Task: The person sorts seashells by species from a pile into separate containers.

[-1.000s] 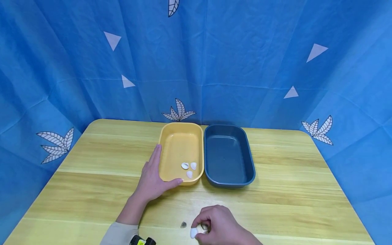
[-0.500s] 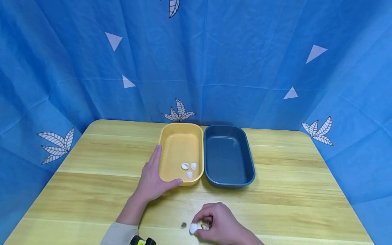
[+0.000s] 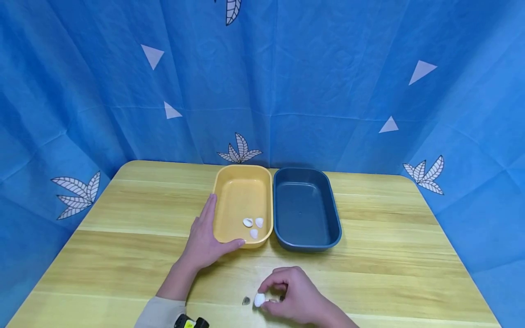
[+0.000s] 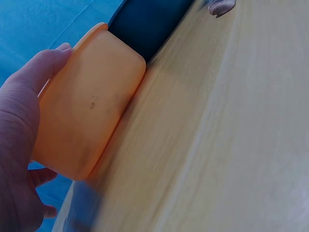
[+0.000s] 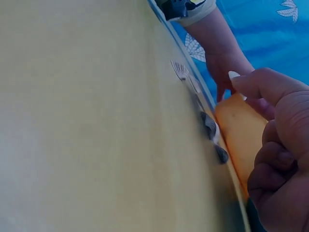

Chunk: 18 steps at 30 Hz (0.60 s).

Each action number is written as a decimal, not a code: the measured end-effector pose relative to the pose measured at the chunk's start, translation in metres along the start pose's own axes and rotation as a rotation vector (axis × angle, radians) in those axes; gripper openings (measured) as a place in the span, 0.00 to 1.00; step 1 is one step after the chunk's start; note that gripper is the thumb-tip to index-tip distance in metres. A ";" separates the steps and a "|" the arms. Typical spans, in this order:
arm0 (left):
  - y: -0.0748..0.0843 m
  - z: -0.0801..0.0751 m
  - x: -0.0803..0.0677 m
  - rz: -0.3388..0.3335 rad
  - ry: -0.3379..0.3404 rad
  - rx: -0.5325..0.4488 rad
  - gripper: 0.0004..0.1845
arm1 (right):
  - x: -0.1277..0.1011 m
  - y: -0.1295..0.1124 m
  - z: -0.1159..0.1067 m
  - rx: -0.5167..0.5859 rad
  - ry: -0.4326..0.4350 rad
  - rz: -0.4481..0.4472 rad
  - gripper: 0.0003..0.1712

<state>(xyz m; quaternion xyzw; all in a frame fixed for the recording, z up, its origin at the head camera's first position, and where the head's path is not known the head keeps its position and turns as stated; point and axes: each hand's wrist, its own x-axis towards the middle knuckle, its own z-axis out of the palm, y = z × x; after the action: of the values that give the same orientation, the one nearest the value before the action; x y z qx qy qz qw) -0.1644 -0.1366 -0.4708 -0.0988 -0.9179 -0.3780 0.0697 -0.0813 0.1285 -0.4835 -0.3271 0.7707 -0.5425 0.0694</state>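
White shell (image 3: 259, 299) is pinched in the curled fingers of the right hand (image 3: 293, 296), near table (image 3: 389, 255) edge; since the earlier frame the hand has shifted slightly right and farther. Left hand (image 3: 203, 239) remains flat, fingers straight, against the yellow tray (image 3: 242, 193). Count: three shells (image 3: 253, 227) in the yellow tray, one dark shell (image 3: 245, 300) on the table, one blue tray (image 3: 305, 207).
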 end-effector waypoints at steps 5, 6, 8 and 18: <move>-0.001 0.000 0.000 -0.017 -0.004 -0.001 0.74 | 0.007 -0.007 -0.008 -0.035 0.025 0.006 0.16; -0.001 0.000 0.000 -0.018 -0.006 -0.001 0.74 | 0.008 -0.009 -0.009 -0.042 0.029 0.008 0.16; -0.001 0.000 0.000 -0.015 -0.007 0.002 0.74 | 0.010 -0.011 -0.013 -0.050 0.038 0.008 0.15; -0.001 0.000 0.000 -0.001 -0.003 0.003 0.74 | 0.028 -0.026 -0.027 -0.090 0.128 -0.120 0.17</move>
<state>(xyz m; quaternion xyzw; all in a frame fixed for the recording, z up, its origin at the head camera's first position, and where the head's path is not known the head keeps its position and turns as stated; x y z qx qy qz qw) -0.1649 -0.1371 -0.4712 -0.0986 -0.9187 -0.3763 0.0682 -0.1043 0.1289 -0.4432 -0.3401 0.7761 -0.5303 -0.0275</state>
